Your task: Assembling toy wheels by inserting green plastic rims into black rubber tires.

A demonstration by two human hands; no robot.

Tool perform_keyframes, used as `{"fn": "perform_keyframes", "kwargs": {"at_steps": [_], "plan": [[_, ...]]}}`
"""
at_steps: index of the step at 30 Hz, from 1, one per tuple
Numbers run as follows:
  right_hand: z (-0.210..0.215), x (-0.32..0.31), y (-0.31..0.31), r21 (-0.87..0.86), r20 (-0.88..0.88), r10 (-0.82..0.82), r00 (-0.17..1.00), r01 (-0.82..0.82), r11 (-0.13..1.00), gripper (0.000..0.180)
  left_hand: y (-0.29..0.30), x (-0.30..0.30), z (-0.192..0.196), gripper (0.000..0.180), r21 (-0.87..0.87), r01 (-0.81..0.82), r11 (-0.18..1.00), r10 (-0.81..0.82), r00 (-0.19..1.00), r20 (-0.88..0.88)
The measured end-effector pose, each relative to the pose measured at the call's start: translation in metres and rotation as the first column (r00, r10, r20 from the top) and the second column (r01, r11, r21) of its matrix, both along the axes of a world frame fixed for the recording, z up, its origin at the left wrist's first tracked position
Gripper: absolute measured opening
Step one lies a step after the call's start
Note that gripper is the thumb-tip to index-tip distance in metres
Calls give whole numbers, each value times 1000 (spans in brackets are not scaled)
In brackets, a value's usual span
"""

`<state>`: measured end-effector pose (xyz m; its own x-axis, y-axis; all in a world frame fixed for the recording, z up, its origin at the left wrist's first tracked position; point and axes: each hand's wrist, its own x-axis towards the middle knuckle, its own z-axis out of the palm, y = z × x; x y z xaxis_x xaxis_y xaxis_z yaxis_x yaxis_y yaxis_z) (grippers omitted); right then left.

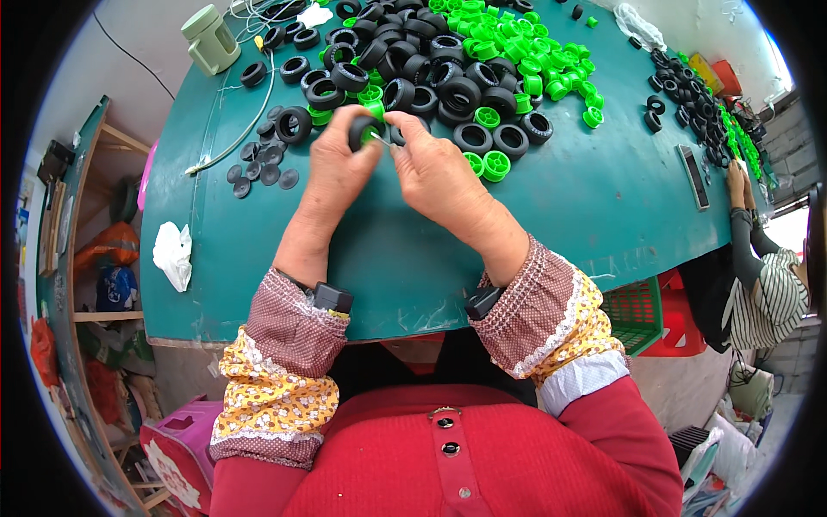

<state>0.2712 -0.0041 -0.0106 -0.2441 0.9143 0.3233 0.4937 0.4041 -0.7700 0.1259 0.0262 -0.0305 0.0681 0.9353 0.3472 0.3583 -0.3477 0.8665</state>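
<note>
Fingers of my left hand (336, 164) are closed round a small black toy tyre (363, 132) with bright green showing inside it. My right hand (439, 172) pinches a thin metal tool (380, 139), its tip at the tyre; most of the tool is hidden by the fingers. Just beyond both hands lies a heap of loose black tyres (461, 95), with a pile of green wheel rims (508, 39) behind and to the right. Two green rims (495, 165) stand near my right hand. Small flat black discs (270, 175) lie left of my left hand.
All this lies on a green table (560, 215). A lidded pale mug (209, 40), a white cable (250, 129) and a crumpled white bag (174, 256) are at the left. A phone (693, 177) lies at the right, near another person's hands (739, 185) and more tyres.
</note>
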Motion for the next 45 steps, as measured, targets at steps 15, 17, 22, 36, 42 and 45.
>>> {"fn": "perform_keyframes", "kwargs": {"at_steps": [15,17,22,36,42,45], "plan": [[-43,206,18,252,565,-653,505,648,719,18,-13,4,-3,23,-374,342,862,-5,744,668],[-47,197,20,225,570,-631,526,639,736,19,-17,14,-4,24,-369,388,845,-39,732,681],[-42,188,33,591,304,-791,531,546,594,20,-15,19,-8,25,-294,502,813,-81,598,797],[-12,5,27,-153,-479,22,878,-108,982,24,-11,10,0,30,-155,158,975,-19,756,654],[-16,14,30,-175,-528,15,849,-126,977,26,-13,12,5,28,-200,331,922,-153,788,596],[-18,13,29,-180,-525,-27,851,-80,980,22,-13,11,0,25,-239,356,903,-154,790,594]]}}
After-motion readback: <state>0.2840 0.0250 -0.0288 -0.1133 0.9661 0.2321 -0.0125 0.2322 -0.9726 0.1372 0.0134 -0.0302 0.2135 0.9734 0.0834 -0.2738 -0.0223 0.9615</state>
